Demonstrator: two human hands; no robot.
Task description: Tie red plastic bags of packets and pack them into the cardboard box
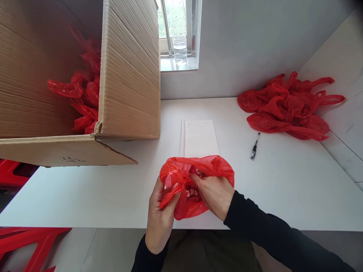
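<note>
A red plastic bag (210, 162) is spread at its mouth near the front edge of the table. My left hand (161, 213) is closed on the bag's left side, with the film bunched between thumb and fingers. Into the opening reaches my right hand (217, 190), its fingertips beside the contents and mostly hidden by the bag and the hand itself. Inside lie dark red packets (193, 193) with pale printed characters. Whether my right fingers grip a packet cannot be made out.
A large open cardboard box (130, 71) with red bags (86, 90) inside stands at left. A white notepad (200, 138) lies behind my hands. At right are a black pen-like tool (254, 149) and piled red bags (286, 105). A water bottle (180, 47) stands on the windowsill.
</note>
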